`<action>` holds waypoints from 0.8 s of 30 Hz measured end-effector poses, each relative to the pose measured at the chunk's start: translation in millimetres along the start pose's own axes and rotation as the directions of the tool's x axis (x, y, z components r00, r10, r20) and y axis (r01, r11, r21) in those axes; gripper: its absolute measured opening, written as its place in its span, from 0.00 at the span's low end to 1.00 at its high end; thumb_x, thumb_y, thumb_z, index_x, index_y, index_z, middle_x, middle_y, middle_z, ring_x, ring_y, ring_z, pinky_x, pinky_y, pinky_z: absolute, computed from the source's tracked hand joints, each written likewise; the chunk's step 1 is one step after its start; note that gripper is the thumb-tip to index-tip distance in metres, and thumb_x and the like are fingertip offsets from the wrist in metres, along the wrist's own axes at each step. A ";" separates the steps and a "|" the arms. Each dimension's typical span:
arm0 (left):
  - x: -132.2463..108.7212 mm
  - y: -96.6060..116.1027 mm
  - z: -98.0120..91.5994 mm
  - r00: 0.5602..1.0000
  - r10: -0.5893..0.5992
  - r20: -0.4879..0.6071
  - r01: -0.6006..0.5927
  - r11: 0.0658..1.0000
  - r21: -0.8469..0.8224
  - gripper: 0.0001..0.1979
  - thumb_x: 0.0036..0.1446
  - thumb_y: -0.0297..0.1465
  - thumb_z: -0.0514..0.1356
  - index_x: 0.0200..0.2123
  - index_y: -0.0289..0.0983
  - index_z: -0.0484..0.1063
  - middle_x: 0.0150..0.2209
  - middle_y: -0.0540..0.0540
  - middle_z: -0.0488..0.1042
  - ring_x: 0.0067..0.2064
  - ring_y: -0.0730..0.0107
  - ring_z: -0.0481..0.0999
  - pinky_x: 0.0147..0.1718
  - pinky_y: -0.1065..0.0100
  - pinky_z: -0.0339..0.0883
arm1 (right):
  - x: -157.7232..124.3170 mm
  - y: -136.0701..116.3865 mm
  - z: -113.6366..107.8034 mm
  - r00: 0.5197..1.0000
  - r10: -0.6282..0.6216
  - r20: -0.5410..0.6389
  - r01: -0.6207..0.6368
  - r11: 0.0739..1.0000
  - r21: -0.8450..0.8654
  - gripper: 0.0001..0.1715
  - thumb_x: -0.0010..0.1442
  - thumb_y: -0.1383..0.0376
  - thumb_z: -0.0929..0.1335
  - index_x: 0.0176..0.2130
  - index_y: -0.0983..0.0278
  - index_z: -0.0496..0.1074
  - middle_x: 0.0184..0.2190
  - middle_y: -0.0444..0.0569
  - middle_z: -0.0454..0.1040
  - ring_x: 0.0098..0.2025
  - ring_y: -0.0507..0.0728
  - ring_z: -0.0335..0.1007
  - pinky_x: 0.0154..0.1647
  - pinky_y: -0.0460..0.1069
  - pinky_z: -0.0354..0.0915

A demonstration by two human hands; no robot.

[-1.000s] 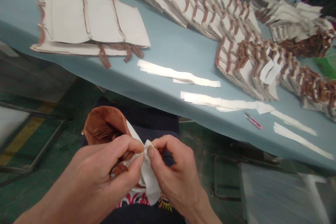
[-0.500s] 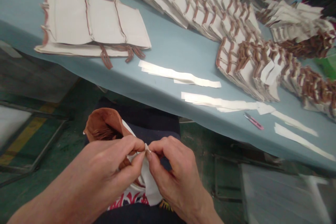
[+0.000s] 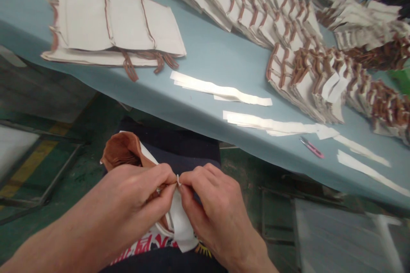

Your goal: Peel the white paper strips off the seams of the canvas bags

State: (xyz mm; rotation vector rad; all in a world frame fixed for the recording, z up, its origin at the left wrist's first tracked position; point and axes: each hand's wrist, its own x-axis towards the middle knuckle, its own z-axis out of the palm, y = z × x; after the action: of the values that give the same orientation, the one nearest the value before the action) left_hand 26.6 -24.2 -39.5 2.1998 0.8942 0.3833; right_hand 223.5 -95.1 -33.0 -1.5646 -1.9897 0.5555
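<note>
Over my lap, my left hand (image 3: pixel 141 196) pinches the edge of a brown and white fabric piece (image 3: pixel 123 149), whose brown side opens out beyond the knuckles. Thumb and forefinger of my right hand (image 3: pixel 211 204) pinch the same pale edge, fingertips almost touching those of the left. A small white tip sticks up between the two pinches. Below them hangs a white strip (image 3: pixel 184 226). What lies inside the fingers is partly hidden.
On the blue table (image 3: pixel 198 64) lie a cream panel with brown trim (image 3: pixel 83 17), white strips (image 3: pixel 221 89), more strips (image 3: pixel 265 123) and pink-handled snips (image 3: pixel 312 147). Long rows of cream and brown pieces (image 3: pixel 304 81) cover the far side. Metal frames stand below.
Both hands stay pinched at the fabric edge, with a slight shift of the fingers. The brown part has moved a little left, and the white strip hangs more visibly below.
</note>
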 end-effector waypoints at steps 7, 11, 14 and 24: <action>2.8 2.5 12.3 0.994 -0.035 -0.104 0.036 0.999 0.005 0.14 0.65 0.25 0.53 0.25 0.42 0.64 0.19 0.58 0.66 0.20 0.76 0.69 0.23 0.65 0.52 | 1.0 0.4 4.7 0.999 -0.043 -0.014 0.042 0.994 -0.105 0.20 0.77 0.73 0.65 0.33 0.63 0.76 0.28 0.45 0.76 0.30 0.56 0.70 0.34 0.54 0.61; 0.4 4.3 18.8 0.986 -0.049 -0.162 0.053 0.998 0.017 0.14 0.64 0.26 0.52 0.25 0.42 0.65 0.18 0.58 0.66 0.20 0.75 0.69 0.23 0.66 0.52 | -1.2 0.8 9.3 0.995 -0.062 -0.072 0.053 0.991 -0.125 0.21 0.76 0.73 0.66 0.31 0.62 0.75 0.26 0.46 0.76 0.29 0.56 0.68 0.32 0.55 0.59; -1.7 5.9 22.4 0.981 -0.062 -0.185 0.067 0.998 0.020 0.15 0.64 0.26 0.52 0.24 0.42 0.66 0.18 0.58 0.66 0.20 0.76 0.68 0.23 0.67 0.52 | -2.4 0.1 12.0 0.991 -0.066 -0.115 0.052 0.991 -0.121 0.20 0.76 0.73 0.66 0.31 0.61 0.73 0.25 0.46 0.76 0.28 0.56 0.68 0.31 0.54 0.59; -7.0 6.2 28.2 0.969 -0.100 -0.224 0.096 0.995 -0.026 0.14 0.62 0.24 0.52 0.24 0.41 0.67 0.18 0.59 0.67 0.19 0.77 0.70 0.23 0.69 0.55 | -7.8 -1.7 20.0 0.985 -0.063 -0.161 0.043 0.991 -0.123 0.20 0.76 0.72 0.66 0.32 0.58 0.71 0.24 0.45 0.77 0.27 0.57 0.69 0.31 0.54 0.62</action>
State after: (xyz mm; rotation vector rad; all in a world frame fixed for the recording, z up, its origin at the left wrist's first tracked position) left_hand 38.7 -46.7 -54.6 2.1173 1.1136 0.5989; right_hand 210.8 -102.8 -48.6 -1.5683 -1.9631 0.2812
